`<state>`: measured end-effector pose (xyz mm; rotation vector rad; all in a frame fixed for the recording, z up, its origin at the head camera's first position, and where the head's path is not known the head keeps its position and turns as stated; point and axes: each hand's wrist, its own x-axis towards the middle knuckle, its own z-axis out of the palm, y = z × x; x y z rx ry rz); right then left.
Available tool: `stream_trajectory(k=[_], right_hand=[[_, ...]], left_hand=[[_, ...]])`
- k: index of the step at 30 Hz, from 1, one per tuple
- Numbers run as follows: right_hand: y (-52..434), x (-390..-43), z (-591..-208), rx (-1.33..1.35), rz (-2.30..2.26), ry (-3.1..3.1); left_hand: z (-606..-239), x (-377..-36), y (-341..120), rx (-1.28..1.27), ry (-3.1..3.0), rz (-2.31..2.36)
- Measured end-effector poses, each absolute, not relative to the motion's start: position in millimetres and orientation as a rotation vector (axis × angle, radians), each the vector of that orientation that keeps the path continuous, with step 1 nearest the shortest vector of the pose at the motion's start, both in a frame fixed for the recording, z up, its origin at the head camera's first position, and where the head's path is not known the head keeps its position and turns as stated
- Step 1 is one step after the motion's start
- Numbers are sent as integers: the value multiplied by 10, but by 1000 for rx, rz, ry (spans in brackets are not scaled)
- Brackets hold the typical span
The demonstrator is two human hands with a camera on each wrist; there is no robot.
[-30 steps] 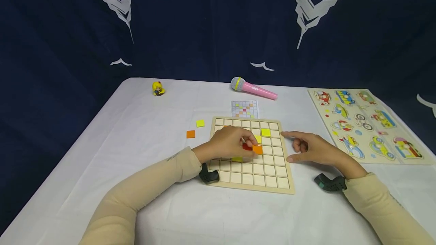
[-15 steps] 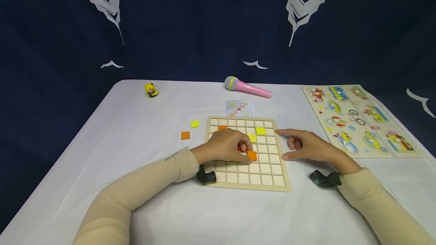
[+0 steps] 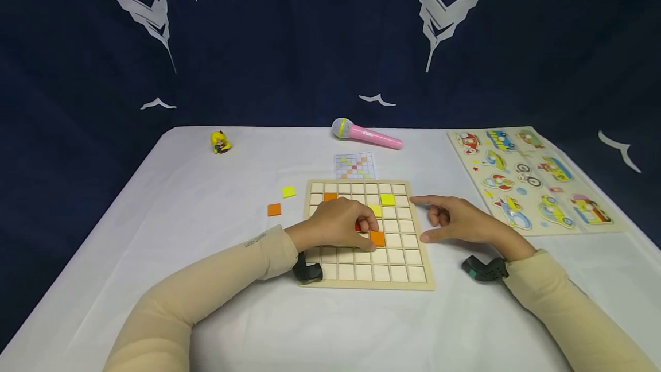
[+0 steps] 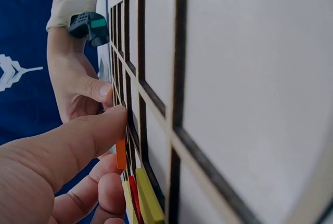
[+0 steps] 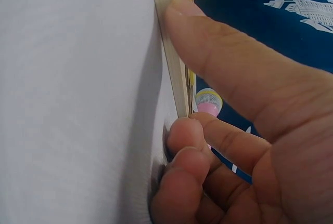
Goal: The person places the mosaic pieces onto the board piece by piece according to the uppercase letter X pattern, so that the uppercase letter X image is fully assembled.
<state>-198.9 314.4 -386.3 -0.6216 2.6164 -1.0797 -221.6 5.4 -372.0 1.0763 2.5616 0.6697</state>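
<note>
In the head view, a wooden grid board (image 3: 356, 281) lies flat before me. My left hand (image 3: 338, 223) reaches over it and pinches an orange square tile (image 3: 377, 239), which the left wrist view shows between thumb and fingers, edge-on close to the grid. A red tile (image 3: 358, 227) is partly hidden by that hand. Yellow tiles (image 3: 387, 200) and another orange tile (image 3: 330, 196) sit in cells farther back. With thumb and index finger, my right hand (image 3: 462, 220) touches the board's right edge; its other fingers are curled beneath. The right wrist view has the thumb on the frame (image 5: 179, 91).
A loose yellow tile (image 3: 288, 192) and a loose orange tile (image 3: 274, 209) lie left of the board. Behind it are a printed colour-grid card (image 3: 354, 165) and a pink toy microphone (image 3: 374, 136). A picture puzzle (image 3: 532, 182) lies right, a small figurine (image 3: 220, 142) back left.
My left hand has brought the orange tile slightly nearer to me over the board and lower. The right hand stays at the board's edge. The head view has shifted a little.
</note>
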Motion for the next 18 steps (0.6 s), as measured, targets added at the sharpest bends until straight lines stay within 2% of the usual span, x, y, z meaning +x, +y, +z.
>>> stream_trajectory(k=[18], right_hand=[[3157, -1973, -3871, -626, -1107, 2606]], left_hand=[[-3734, -2212, 59, 1097, 2538, 693]])
